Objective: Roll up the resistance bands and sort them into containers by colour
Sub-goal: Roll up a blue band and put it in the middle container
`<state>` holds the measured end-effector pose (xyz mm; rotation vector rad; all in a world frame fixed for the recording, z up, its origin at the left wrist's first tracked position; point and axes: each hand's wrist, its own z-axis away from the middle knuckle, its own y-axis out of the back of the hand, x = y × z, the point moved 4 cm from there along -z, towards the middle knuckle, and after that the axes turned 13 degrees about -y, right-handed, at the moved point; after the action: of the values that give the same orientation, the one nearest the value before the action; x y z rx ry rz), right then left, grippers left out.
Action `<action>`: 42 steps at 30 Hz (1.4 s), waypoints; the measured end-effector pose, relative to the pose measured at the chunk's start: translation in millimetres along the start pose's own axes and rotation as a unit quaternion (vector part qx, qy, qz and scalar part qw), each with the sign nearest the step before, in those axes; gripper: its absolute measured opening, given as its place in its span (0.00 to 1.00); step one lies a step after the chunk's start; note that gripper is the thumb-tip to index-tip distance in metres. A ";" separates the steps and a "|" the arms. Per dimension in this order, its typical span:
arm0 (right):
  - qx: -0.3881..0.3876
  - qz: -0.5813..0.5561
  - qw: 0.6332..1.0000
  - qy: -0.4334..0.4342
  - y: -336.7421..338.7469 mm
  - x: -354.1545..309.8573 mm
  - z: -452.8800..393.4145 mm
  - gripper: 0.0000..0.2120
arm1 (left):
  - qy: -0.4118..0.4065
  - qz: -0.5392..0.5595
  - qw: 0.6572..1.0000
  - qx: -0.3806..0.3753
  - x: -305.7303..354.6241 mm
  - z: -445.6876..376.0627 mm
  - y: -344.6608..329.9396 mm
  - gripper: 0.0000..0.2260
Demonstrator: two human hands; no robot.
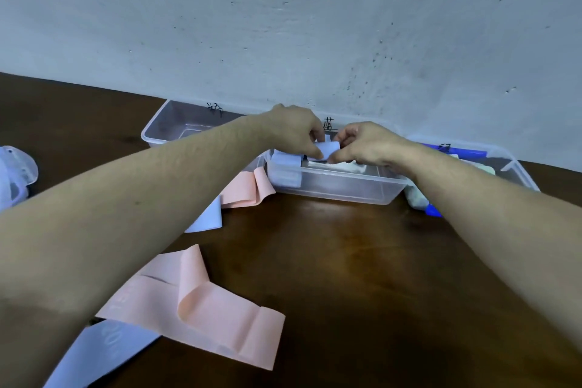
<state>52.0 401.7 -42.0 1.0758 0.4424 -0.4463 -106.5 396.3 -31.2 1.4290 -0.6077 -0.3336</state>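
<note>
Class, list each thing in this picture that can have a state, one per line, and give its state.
Left hand: pinches the blue band.
Right hand: pinches the same band.
Blue band: partly rolled, its tail draped over the middle container's rim.
Middle container: open.
Left container: open, looks empty.
Near pink band: unrolled, on the table.
Far pink band: unrolled, folded.

Soft, even indoor light with a bluish cast. A dull sheen lies on the dark worktop (346,246). Wide-angle bending curves the edges; near forearms look slightly soft.
</note>
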 end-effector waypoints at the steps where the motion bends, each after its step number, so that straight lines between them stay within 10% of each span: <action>1: -0.002 0.000 1.000 -0.007 -1.1 0.1 -1.7 0.14 | -0.005 -0.015 1.000 0.000 -0.4 -1.7 -1.2 0.18; 42: 0.015 0.075 0.996 -0.050 -9.5 -2.6 -8.6 0.25 | -0.007 -0.117 0.993 0.004 7.1 -2.7 -14.2 0.16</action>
<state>43.5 406.1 -51.0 1.1023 0.2663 -0.3730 -97.2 392.7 -43.9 1.5089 -0.4536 -0.5265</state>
